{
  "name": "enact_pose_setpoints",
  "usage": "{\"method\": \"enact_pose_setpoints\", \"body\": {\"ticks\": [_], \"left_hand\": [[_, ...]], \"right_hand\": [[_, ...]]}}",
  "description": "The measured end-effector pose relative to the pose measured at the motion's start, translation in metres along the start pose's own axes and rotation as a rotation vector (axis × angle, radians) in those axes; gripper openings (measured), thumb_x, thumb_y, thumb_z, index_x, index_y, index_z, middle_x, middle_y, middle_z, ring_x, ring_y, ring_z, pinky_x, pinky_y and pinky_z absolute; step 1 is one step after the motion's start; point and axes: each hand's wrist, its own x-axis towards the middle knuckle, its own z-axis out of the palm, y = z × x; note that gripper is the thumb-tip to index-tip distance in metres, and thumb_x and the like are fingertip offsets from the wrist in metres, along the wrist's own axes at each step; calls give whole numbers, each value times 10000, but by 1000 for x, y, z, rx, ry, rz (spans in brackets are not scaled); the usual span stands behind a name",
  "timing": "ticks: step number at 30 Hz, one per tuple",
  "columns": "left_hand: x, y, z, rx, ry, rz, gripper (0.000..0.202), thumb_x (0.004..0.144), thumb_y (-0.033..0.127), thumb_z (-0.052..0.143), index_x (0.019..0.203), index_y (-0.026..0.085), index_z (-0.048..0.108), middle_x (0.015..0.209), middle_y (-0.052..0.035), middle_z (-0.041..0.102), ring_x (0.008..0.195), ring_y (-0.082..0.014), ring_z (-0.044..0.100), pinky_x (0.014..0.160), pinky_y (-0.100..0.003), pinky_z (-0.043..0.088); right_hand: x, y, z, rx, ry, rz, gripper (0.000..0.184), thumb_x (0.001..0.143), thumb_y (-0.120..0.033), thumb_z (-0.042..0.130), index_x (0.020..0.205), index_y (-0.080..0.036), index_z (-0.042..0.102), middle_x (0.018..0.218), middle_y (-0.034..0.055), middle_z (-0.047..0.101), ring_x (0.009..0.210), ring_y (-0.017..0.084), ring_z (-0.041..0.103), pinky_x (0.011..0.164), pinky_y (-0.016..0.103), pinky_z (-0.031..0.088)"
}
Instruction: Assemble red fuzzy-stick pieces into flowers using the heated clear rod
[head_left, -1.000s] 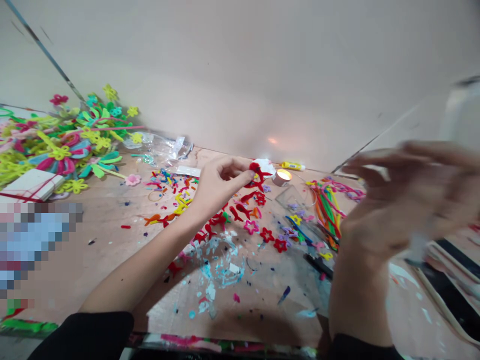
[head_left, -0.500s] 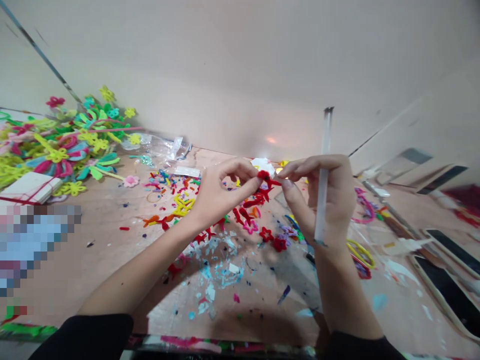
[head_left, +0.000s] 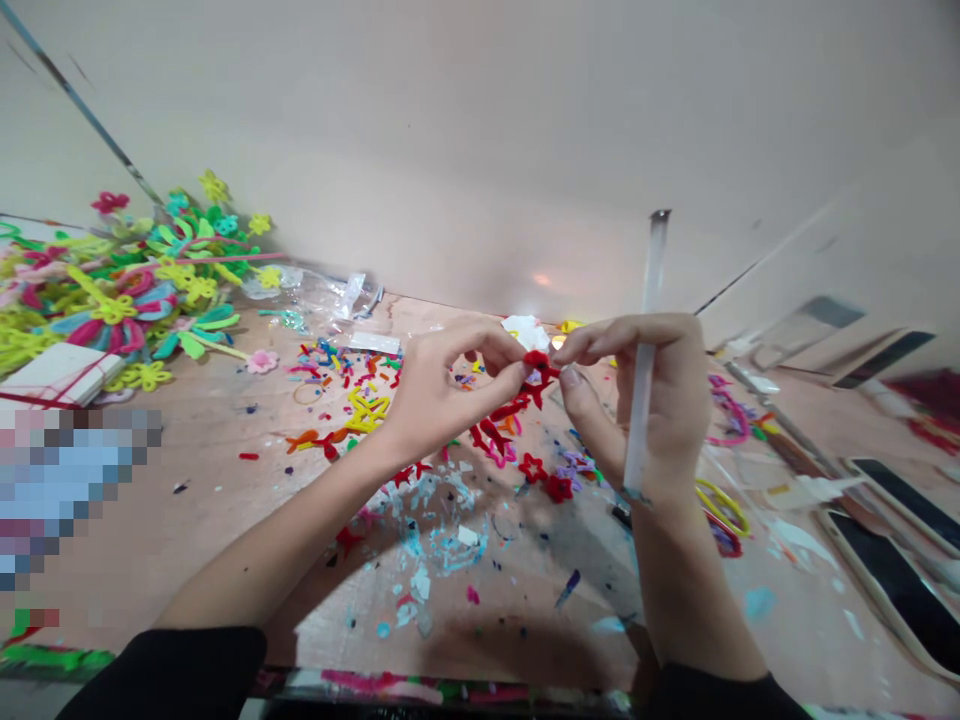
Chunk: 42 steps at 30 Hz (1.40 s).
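Left grip (head_left: 442, 400) is closed in a pinch, with thumb and forefinger on a small red pipe-cleaner shape (head_left: 538, 372). Right grip (head_left: 660, 400) is also closed, and its thumb and forefinger press the same shape from the other side. The last fingers of this right grip hold a clear plastic rod (head_left: 643, 370) against the palm, and the rod stands nearly upright with a small tilt.

The red shape is held in the air between two hands, above the bench (head_left: 187, 530), and a small white piece (head_left: 525, 332) is just behind it. Under the hands lie many red pipe-cleaner pieces (head_left: 495, 425) and one red star (head_left: 532, 468). Patches of dried pale-blue glue (head_left: 442, 545) mark the bench nearer to the person. Far on the left side there is a big pile of colourful pipe-cleaner flowers (head_left: 127, 290), beside a clear plastic bag (head_left: 315, 295).
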Motion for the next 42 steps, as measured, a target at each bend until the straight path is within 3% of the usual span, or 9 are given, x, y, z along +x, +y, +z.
{"method": "enact_pose_setpoints", "body": {"ticks": [17, 23, 34, 42], "left_hand": [[0, 0, -1, 28, 10, 16, 107, 802, 116, 667, 768, 217, 671, 711, 28, 715, 632, -105, 614, 648, -246, 496], [0, 1, -1, 52, 13, 7, 88, 807, 137, 671, 782, 220, 684, 730, 19, 731, 642, -113, 622, 659, -251, 506], [-1, 3, -1, 28, 43, 3, 115, 800, 103, 669, 769, 213, 683, 708, 21, 722, 649, -112, 620, 658, -246, 505], [-2, 3, 0, 40, 15, 12, 78, 822, 153, 680, 777, 216, 690, 710, 16, 717, 651, -117, 624, 663, -254, 506]], "right_hand": [[-2, -7, 2, -44, 11, -41, 354, 750, -52, 590, 1017, -268, 502, 911, 6, 616, 860, 197, 634, 789, 418, 524], [-2, -12, 1, -102, -8, -47, 348, 786, -62, 580, 1042, -282, 494, 944, 27, 612, 888, 212, 641, 801, 433, 536], [-2, -21, 0, -150, 66, -122, 345, 753, -60, 615, 1008, -274, 528, 889, 21, 641, 822, 233, 666, 804, 476, 531], [0, -24, 1, -218, 18, -134, 357, 757, -49, 599, 1024, -272, 518, 909, 21, 661, 835, 238, 664, 814, 484, 521]]}}
